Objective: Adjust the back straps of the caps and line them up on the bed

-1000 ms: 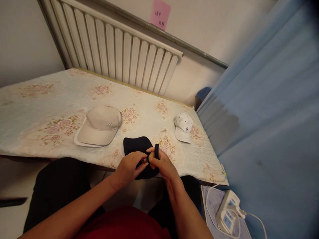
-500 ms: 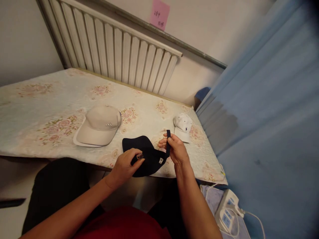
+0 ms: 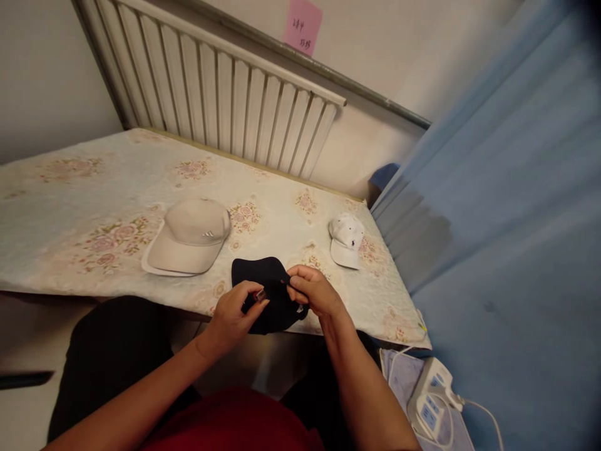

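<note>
A dark navy cap (image 3: 260, 275) lies at the near edge of the floral-covered table (image 3: 84, 200), its back hanging over the edge. My left hand (image 3: 233, 316) pinches the small metal buckle at the cap's back. My right hand (image 3: 313, 293) is closed on the cap's strap, close to the buckle. A beige cap (image 3: 188, 237) rests on the table to the left. A small white cap (image 3: 346, 239) sits to the right.
A white radiator (image 3: 220, 81) runs along the wall behind the table, with a pink note (image 3: 303, 26) above it. A blue curtain (image 3: 507, 219) hangs on the right. A white power strip (image 3: 429, 407) with cable lies on the floor at lower right.
My right hand had pulled the strap out and up to the right; now it has come back in, holding the strap next to the buckle in my left hand.
</note>
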The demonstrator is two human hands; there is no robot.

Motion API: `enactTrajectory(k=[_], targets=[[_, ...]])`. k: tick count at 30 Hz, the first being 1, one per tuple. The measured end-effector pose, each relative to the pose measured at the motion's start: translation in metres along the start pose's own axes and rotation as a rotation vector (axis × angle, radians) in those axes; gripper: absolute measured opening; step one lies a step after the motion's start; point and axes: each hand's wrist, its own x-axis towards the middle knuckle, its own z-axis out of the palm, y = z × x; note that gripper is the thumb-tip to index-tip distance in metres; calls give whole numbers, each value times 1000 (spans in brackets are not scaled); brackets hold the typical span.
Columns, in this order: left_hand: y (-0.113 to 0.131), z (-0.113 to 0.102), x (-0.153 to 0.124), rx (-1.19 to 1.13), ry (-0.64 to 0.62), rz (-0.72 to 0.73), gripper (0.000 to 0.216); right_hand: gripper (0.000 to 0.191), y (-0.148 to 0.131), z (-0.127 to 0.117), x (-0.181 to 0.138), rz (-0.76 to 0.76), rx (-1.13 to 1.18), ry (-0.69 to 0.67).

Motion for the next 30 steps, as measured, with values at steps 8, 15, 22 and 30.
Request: enactTrajectory(k=[8, 15, 22, 30], targets=[[1, -1, -3, -4, 6, 33, 12, 15, 9, 2, 3, 57, -175, -60], [3, -5, -4, -48, -40, 17, 12, 18, 10, 2, 6, 78, -237, -128], [3, -5, -5, -78, -61, 19, 13, 18, 11, 1, 7, 81, -283, -146], [3, -4, -6, -87, -51, 39, 14, 19, 11, 2, 6, 67, -282, -176]])
